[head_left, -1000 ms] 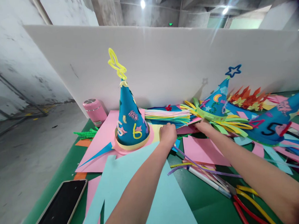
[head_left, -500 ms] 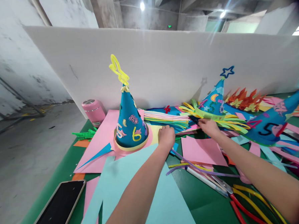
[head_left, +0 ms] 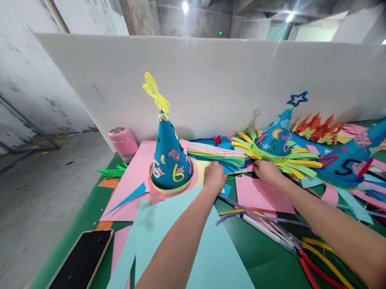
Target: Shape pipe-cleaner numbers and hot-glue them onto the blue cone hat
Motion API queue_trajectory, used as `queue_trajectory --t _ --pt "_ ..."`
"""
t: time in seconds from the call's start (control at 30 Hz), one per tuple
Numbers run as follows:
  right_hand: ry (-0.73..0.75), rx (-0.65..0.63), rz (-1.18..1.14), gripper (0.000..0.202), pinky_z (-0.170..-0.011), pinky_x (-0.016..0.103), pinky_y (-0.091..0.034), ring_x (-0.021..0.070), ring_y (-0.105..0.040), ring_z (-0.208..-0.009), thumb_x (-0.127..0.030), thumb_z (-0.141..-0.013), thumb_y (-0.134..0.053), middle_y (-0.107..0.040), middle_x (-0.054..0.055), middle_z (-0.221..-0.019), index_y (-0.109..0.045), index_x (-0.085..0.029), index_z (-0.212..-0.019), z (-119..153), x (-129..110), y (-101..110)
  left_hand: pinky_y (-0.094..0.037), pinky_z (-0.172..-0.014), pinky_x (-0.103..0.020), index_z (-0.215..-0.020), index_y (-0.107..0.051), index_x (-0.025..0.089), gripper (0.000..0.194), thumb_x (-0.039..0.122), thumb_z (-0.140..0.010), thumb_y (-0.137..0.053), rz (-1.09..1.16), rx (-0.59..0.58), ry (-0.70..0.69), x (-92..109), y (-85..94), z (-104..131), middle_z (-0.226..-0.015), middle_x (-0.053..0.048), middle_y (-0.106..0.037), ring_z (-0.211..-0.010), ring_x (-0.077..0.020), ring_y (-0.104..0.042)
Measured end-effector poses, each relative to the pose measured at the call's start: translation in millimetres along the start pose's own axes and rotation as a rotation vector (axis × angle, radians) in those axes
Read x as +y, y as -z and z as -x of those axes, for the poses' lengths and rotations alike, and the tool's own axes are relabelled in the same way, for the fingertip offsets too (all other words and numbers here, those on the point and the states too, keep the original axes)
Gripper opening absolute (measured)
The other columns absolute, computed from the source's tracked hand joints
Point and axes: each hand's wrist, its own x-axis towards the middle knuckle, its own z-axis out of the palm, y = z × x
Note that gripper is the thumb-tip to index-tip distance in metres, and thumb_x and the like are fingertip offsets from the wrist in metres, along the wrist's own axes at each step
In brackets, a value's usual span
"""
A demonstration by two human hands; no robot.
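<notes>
My left hand [head_left: 215, 177] is closed, its fingers curled down at the edge of the cream paper [head_left: 200, 173], right of a blue cone party hat [head_left: 167, 156] that bears a yellow 6. What it holds, if anything, is hidden. My right hand [head_left: 267, 171] is also closed, fingertips down beside a second cone hat [head_left: 276, 136] with a yellow-and-green paper fringe [head_left: 297, 164]. I cannot make out what those fingers grip. Between the hands lie a bundle of pastel paper strips [head_left: 219, 151] and blue paper. Pink paper [head_left: 262, 194] lies just in front of my right hand.
Light blue sheets [head_left: 185, 244] spread under my left forearm. A phone [head_left: 76, 271] and pink canister [head_left: 123, 144] are at left. Red-handled scissors [head_left: 310, 259], a white pen [head_left: 267, 232] and pipe cleaners lie at right, near another blue hat [head_left: 352, 160]. A white board [head_left: 209, 87] stands behind.
The second hat has shifted and tilted slightly, its fringe spreading differently. My right hand has come down and slightly left; the dark thing at its fingertips no longer shows. My left hand stays nearly still.
</notes>
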Motion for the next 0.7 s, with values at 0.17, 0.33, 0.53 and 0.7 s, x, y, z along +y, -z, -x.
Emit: queue_trajectory --t 0.17,0.33,0.53,0.7 --pt "-0.049 -0.063 -0.052 0.022 -0.077 0.037 -0.047 0.0167 -0.057 -0.089 -0.028 -0.086 -0.048 -0.057 0.006 -0.105 -0.055 -0.016 -0.103 -12 4 8 -0.045 -0.08 -0.041 -0.105 -0.053 0.015 0.029 0.032 -0.083 -0.048 0.039 -0.014 0.007 -3 3.1 -1 -0.109 -0.008 -0.054 -0.095 -0.0193 -0.054" --pt "-0.091 -0.065 -0.209 0.022 -0.079 0.038 -0.046 0.0178 -0.056 -0.092 -0.027 -0.085 -0.049 -0.056 0.006 -0.107 -0.055 -0.016 -0.104 -18 7 15 -0.045 -0.079 -0.04 -0.105 -0.053 0.015 0.028 0.032 -0.083 -0.049 0.068 -0.037 0.025 -5 3.5 -3 -0.108 -0.008 -0.055 -0.094 -0.0192 -0.054" --pt "-0.207 -0.05 -0.576 0.026 -0.076 0.038 -0.048 0.018 -0.057 -0.091 -0.027 -0.085 -0.05 -0.056 0.007 -0.108 -0.053 -0.015 -0.107 -22 1 9 -0.046 -0.078 -0.04 -0.105 -0.052 0.015 0.029 0.032 -0.083 -0.048 0.097 -0.043 0.019 -10 0.9 -7 -0.107 -0.008 -0.055 -0.093 -0.0188 -0.055" --pt "-0.243 -0.023 -0.94 0.025 -0.073 0.036 -0.049 0.0167 -0.058 -0.088 -0.027 -0.086 -0.048 -0.056 0.007 -0.107 -0.052 -0.016 -0.108 -23 -9 14 -0.047 -0.076 -0.039 -0.106 -0.052 0.015 0.029 0.032 -0.083 -0.048 0.112 -0.047 0.002 -13 2.9 -7 -0.107 -0.008 -0.055 -0.09 -0.0181 -0.055"
